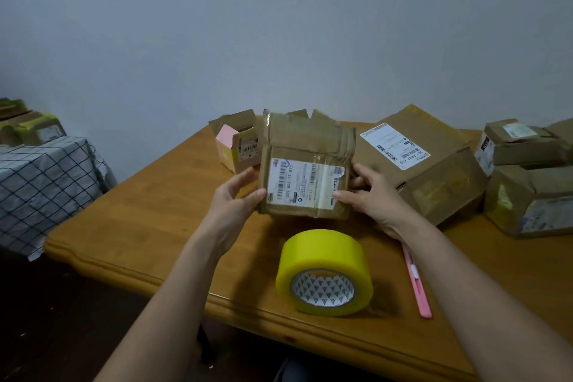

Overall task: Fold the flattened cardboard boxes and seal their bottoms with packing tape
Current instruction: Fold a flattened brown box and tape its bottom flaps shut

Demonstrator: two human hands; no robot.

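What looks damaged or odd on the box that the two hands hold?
The white shipping label on the held box is torn at its right edge, near the right hand. Old clear tape across the box looks wrinkled.

Looks like a plain room at home, not a warehouse. Wooden table [130, 205] shoved against a bare wall [279, 25], used boxes [434, 164] along its far edge, checked cloth [40, 183] left.
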